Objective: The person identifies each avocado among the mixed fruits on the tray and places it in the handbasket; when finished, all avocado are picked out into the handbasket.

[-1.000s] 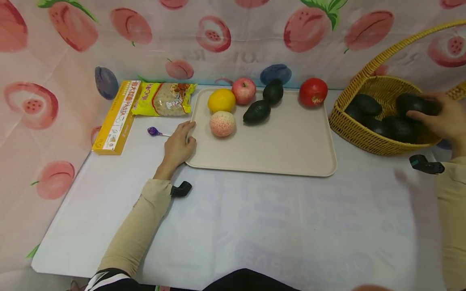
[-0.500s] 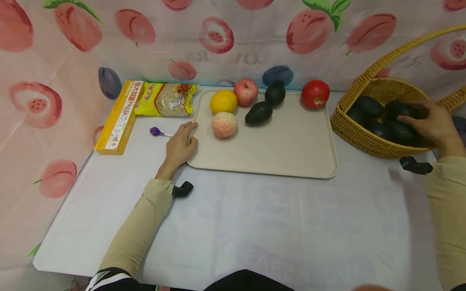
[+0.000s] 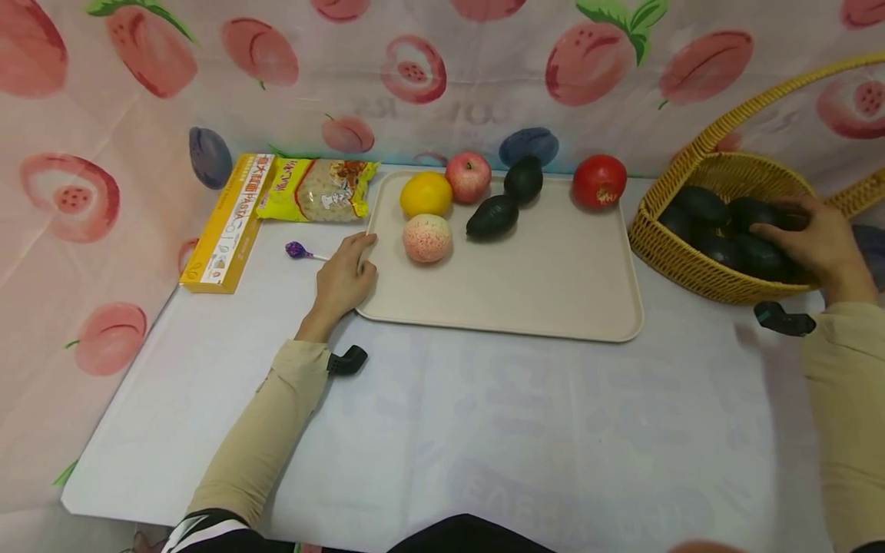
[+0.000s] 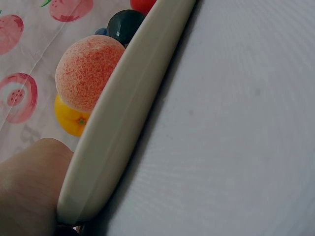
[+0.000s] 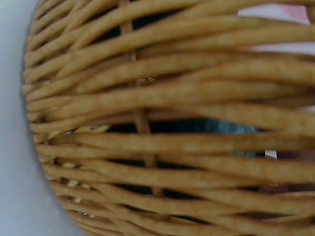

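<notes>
Gently: right hand [image 3: 823,238] curled round dark green oval avocado [image 3: 750,213] inside yellow-brown woven basket [image 3: 712,278]; keep grip light, neighbouring dark avocados [image 3: 763,257] undisturbed. Left hand [image 3: 343,278], unclenched, rests on left edge of beige rectangular tray [image 3: 546,296].

The avocados [image 3: 763,258] at the right grip [image 3: 826,242] are blackish green, their woven basket [image 3: 691,269] golden brown, while near the left grip [image 3: 343,275] the tray [image 3: 546,284] is plain beige, the peach [image 3: 427,238] pink-speckled, the lollipop [image 3: 296,250] purple.
</notes>
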Tool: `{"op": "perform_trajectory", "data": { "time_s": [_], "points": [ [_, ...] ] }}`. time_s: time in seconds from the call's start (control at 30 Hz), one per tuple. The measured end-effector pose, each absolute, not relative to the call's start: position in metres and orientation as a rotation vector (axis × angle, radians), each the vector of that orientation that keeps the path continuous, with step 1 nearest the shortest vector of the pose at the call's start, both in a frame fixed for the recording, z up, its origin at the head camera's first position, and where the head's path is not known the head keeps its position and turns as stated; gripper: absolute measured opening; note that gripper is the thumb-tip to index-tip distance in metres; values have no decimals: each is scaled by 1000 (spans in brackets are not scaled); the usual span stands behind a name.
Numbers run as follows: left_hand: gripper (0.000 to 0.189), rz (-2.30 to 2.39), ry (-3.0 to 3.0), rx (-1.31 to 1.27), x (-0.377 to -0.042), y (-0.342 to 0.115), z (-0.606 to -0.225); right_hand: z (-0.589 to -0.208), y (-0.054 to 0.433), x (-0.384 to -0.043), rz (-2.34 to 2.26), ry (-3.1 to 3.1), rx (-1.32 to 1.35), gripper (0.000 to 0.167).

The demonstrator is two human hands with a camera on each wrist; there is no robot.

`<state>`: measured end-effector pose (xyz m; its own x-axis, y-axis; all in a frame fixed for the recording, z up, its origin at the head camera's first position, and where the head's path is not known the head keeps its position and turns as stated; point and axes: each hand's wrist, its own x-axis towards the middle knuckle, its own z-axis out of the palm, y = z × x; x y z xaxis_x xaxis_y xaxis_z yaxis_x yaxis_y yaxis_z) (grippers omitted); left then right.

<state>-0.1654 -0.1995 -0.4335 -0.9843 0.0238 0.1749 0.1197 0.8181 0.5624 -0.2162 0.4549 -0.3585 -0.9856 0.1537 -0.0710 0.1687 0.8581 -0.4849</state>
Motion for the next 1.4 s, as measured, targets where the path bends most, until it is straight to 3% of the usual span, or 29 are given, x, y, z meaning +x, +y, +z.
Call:
{"op": "perform_trajectory", "data": {
  "time_s": [0.37, 0.63, 1.4],
  "points": [
    [52, -888, -2827, -133, -164, -200, -432, -357, 441, -203, -1038, 3040, 545, 58],
    [51, -897, -2834, -120, -164, -200, -433, -351, 426, -194, -1306, 3107, 393, 42],
    [46, -887, -2840, -118, -164, -197, -431, -345, 365, -178, -1522, 3107, -14, 33]
  ]
}}
